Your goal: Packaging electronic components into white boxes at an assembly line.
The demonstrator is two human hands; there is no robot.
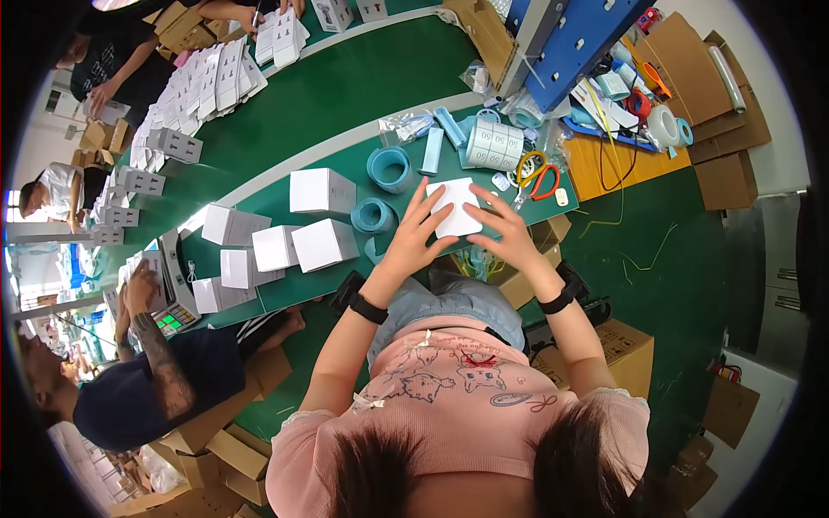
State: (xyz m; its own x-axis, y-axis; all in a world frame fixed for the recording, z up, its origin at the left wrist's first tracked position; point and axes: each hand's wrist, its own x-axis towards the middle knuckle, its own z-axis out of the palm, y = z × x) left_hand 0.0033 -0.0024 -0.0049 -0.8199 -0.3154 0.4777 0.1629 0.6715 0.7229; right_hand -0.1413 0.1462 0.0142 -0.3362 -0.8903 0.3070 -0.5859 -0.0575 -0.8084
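Observation:
Both hands are at a small white box (457,223) near the front edge of the green table. My left hand (416,231) holds its left side, fingers spread and some fingertips over its top. From the right, my right hand (511,237) holds the same box in a similar way, thumb low at its near edge. The underside of the box is hidden. Just left of my left hand stand two rolls of light blue tape (373,216), with a third roll (389,168) behind. Beyond the box lies a roll of white printed labels (495,145).
Several closed white boxes (324,244) stand on the left. Orange-handled scissors (544,181) lie to the right, before a blue tray (604,134) of tapes. A blue metal post (574,52) rises behind. A co-worker (155,371) sits at the left by a scale (177,318).

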